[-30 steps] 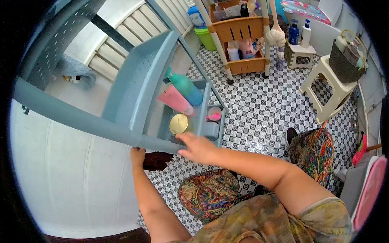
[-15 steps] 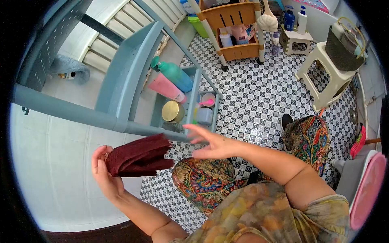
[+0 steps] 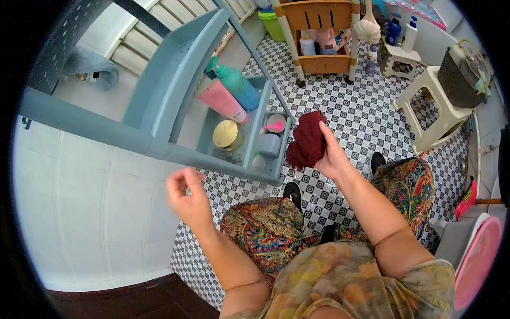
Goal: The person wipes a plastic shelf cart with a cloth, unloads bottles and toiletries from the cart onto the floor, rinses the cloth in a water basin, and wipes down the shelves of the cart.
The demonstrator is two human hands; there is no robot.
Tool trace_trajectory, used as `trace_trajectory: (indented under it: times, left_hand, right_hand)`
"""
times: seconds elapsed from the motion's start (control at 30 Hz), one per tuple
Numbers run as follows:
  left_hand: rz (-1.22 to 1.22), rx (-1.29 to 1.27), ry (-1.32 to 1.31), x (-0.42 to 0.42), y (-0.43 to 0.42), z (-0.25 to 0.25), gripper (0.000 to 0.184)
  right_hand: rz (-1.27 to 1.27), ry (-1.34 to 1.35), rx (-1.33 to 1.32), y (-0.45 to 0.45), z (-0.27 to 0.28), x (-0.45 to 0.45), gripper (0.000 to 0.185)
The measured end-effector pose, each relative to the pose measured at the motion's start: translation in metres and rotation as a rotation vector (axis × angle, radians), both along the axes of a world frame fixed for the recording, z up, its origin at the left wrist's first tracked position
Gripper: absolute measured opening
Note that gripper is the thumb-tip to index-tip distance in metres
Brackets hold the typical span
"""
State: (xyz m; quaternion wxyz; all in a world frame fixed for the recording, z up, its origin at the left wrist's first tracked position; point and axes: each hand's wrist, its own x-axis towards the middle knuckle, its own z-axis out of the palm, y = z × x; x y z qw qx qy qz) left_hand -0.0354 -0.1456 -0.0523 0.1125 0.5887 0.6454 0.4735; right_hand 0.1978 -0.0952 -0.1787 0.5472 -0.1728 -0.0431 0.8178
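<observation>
- Your right hand has the dark red cloth just right of the blue rack, thumb pressed on its near side; you cannot tell how the other fingers lie behind it.
- Your left hand, nearer you than the rack, has loosely curled, parted fingers with nothing visible in them.
- Keeping the bunched cloth gathered away from the rack's edge seems wise.
- You have one cloth; the rack's lower tray has one green pump bottle, one pink tube, one gold-lidded jar.
</observation>
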Motion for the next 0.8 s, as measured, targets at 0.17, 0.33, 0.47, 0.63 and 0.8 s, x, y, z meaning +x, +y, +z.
trace_trajectory:
  times: [0.17, 0.33, 0.47, 0.63, 0.8]
  left_hand:
    - [0.184, 0.351, -0.232, 0.012, 0.037, -0.03, 0.031]
    - [0.065, 0.246, -0.532, 0.01, 0.058, -0.043, 0.029]
    - [0.193, 0.189, -0.38, 0.011, 0.059, -0.041, 0.02]
    - [0.252, 0.24, -0.346, 0.019, 0.062, -0.036, 0.017]
    - [0.288, 0.219, -0.359, 0.021, 0.06, -0.034, 0.019]
  right_hand:
    - [-0.041, -0.848, 0.406, 0.027, -0.02, -0.051, 0.048]
    - [-0.379, -1.408, 0.948, 0.023, -0.041, -0.13, 0.038]
    - [-0.212, -1.611, 1.132, 0.035, -0.054, -0.125, 0.036]
    - [-0.341, -1.577, 1.11, 0.072, -0.078, -0.115, 0.035]
    - [-0.499, -1.818, 1.016, 0.159, -0.061, -0.068, 0.028]
